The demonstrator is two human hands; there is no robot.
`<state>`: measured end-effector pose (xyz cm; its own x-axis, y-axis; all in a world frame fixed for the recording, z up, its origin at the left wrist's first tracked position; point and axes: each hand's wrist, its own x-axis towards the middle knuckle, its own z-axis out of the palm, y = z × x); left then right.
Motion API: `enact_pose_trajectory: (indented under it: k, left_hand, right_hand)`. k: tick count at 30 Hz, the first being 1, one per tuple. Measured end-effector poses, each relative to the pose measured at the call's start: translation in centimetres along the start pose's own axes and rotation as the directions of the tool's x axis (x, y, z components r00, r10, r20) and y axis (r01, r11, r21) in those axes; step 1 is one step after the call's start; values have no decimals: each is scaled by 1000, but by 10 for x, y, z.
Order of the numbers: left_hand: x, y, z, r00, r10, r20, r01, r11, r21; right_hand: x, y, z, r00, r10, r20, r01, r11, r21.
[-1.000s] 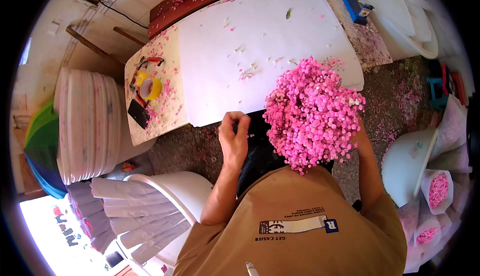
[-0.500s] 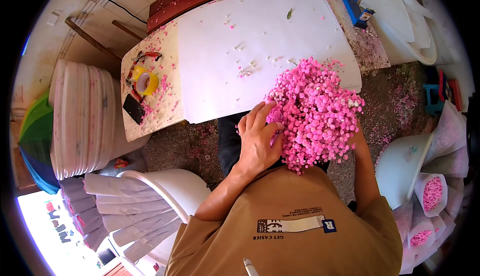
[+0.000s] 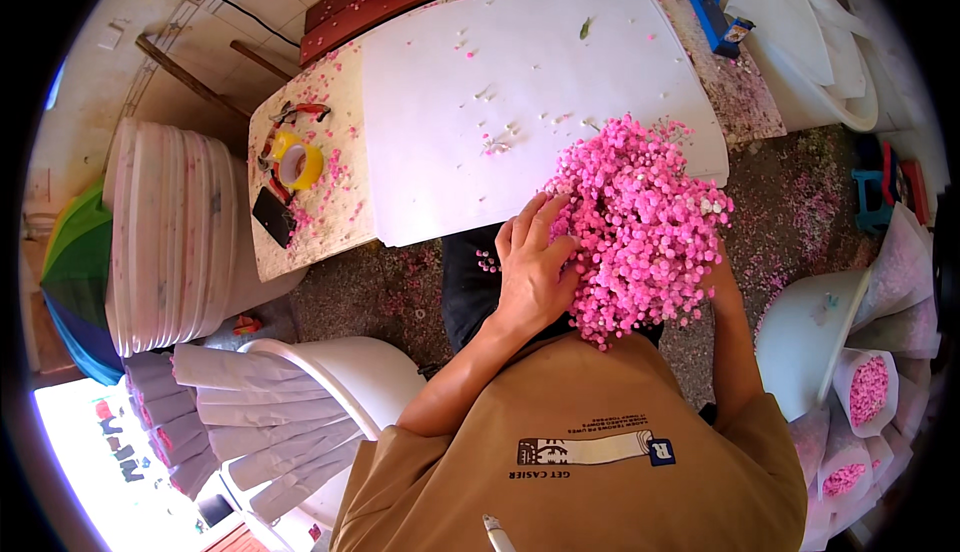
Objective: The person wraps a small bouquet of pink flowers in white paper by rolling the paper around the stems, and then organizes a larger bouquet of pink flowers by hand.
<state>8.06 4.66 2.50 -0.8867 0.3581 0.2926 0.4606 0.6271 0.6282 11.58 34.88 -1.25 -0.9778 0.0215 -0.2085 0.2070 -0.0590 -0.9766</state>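
A big bunch of small pink flowers [image 3: 645, 227] is held up in front of my chest, over the near edge of a white sheet [image 3: 520, 82] spread on the table. My left hand [image 3: 530, 272] lies flat against the left side of the blooms, fingers spread and pressing on them. My right forearm [image 3: 735, 342] reaches up under the bunch from the right; the right hand itself is hidden behind the flowers.
Yellow tape rolls [image 3: 298, 162], red-handled scissors [image 3: 295, 112] and a dark phone [image 3: 272, 217] lie on the table's left end. A stack of white buckets [image 3: 170, 232] stands left, paper cones [image 3: 240, 412] lower left. Wrapped pink bunches [image 3: 868, 392] stand at right.
My left hand has moved from the gap beside the table onto the left side of the pink bunch and now rests spread on it. The bunch has stayed in place.
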Motion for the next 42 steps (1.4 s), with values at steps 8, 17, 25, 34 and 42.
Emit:
enact_pose_trajectory:
  k: [8,17,25,34,42]
  left_hand:
    - [-1,-27,-9,910,-319,-265,205,902,-380]
    - [7,36,-41,982,190,-9,-190,973,-129]
    - [6,29,-25,981,-190,35,173,779,-603]
    - [11,38,-27,989,56,140,-28,981,-194]
    - [11,29,-22,980,-194,32,178,804,-567]
  right_hand:
    - [1,8,-6,999,-35,-10,35,999,-40]
    - [8,16,-10,994,-99,51,106,980,-166]
    - [8,24,-12,994,-94,50,97,993,-61]
    - [10,19,-8,987,-135,84,144,982,-119]
    - [10,15,-6,986,-146,78,156,978,-138]
